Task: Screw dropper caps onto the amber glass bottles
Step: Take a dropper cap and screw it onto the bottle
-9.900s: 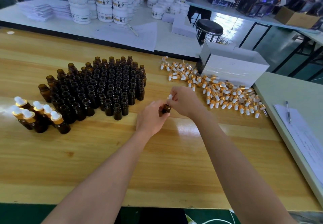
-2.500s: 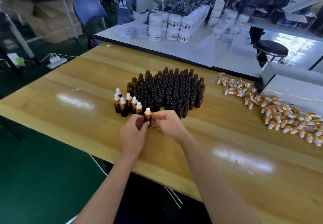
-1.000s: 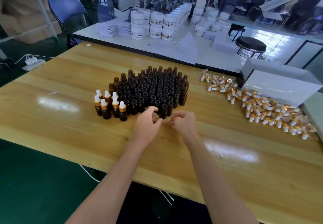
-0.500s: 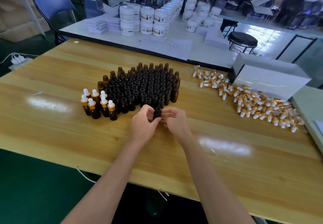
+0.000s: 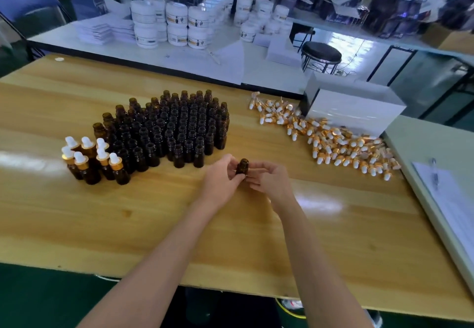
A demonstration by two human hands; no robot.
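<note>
Pulled just clear of the cluster (image 5: 174,127), one uncapped amber bottle (image 5: 242,166) now sits pinched between left hand (image 5: 221,179) and right hand (image 5: 272,182); light, slick, breakable glass, probably best gripped round its body

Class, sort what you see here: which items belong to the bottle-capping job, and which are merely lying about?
Job: held amber bottle, between left hand and right hand; uncapped amber bottles; capped bottles; dropper caps.

Lying about: white box; pen on papers; white jars; stool.
</note>
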